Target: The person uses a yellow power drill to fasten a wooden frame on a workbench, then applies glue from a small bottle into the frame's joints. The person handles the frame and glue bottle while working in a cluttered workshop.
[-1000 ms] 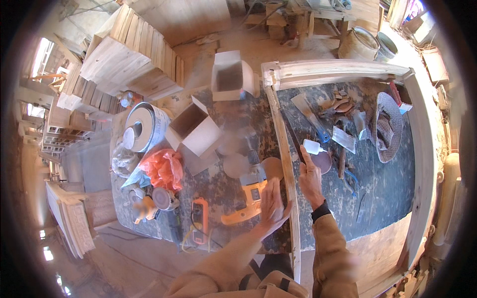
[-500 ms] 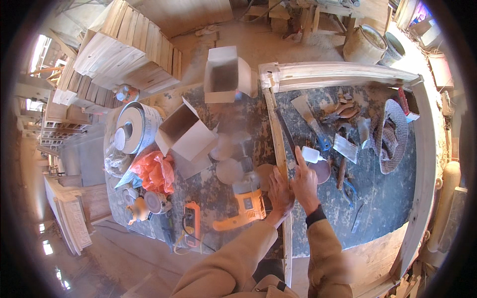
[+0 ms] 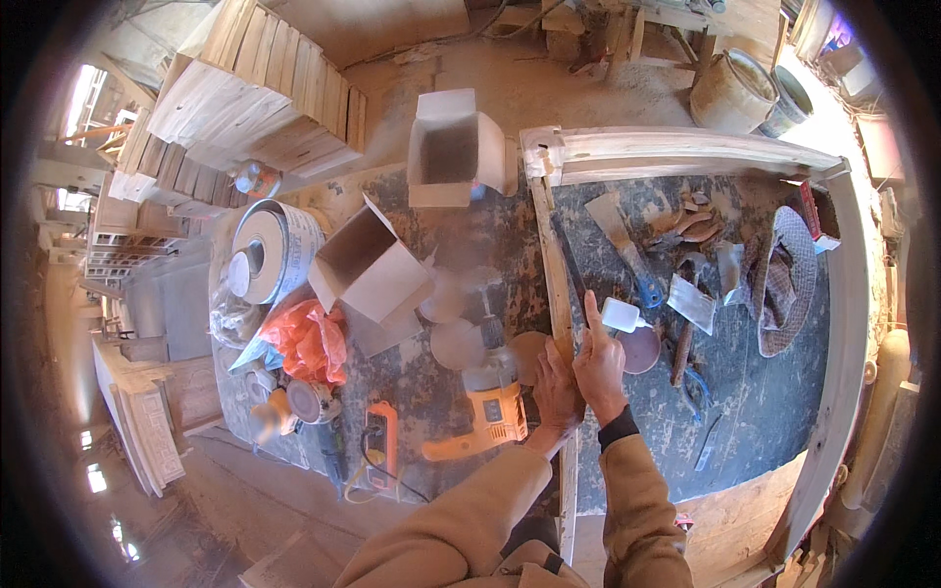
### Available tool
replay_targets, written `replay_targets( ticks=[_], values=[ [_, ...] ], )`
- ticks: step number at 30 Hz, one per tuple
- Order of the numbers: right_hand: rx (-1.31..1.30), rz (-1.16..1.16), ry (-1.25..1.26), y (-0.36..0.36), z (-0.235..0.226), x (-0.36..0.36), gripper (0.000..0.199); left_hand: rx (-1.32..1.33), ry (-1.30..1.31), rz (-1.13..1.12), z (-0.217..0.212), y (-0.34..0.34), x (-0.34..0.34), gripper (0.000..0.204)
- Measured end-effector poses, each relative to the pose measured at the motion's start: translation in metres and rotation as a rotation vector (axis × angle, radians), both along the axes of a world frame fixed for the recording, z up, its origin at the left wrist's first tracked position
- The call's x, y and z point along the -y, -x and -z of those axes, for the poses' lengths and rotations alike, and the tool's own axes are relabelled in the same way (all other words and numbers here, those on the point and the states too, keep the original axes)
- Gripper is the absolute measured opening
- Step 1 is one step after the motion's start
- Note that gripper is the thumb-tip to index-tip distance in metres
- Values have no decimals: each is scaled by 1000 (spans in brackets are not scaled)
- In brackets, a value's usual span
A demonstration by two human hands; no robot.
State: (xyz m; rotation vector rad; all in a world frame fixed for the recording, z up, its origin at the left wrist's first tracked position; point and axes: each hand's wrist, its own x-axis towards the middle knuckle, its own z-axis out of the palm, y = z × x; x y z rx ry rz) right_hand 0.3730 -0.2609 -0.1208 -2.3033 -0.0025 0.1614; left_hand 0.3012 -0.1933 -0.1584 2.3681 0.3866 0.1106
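Left hand (image 3: 557, 392), fingers together, touches the frame rail (image 3: 551, 260); right hand (image 3: 600, 370), index extended, grips a file-like tool (image 3: 570, 259); two cardboard boxes (image 3: 394, 297) gape open.

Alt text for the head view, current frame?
A person's right-hand grip holds a long dark tool beside one rail of a wooden frame; the left-hand grip is on that rail. On the scuffed worktable, a yellow drill lies left of the rail, a scraper and brimmed hat inside the frame.
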Motion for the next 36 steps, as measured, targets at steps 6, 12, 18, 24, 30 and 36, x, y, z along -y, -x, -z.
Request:
replay_targets(
  ticks=[6, 12, 18, 24, 30, 36],
  values=[
    [-25, 61, -490, -13, 0, 3, 57, 35, -26, 13, 6, 1, 0, 78],
    [-59, 140, -325, 20, -16, 25, 55, 33, -153, -3, -3, -1, 1, 75],
    [45, 92, -300, 47, -10, 39, 59, -90, 96, -9, -7, 0, 0, 75],
    [-2, 46, -257, 47, -6, 39, 59, 81, -173, 3, -8, -1, 0, 73],
    [-25, 61, -204, 43, -16, 35, 57, 55, -193, -6, -11, -3, 1, 73],
    [-55, -15, 29, 30, -17, 34, 67, 98, -199, 3, -9, -4, 1, 70]
  ],
)
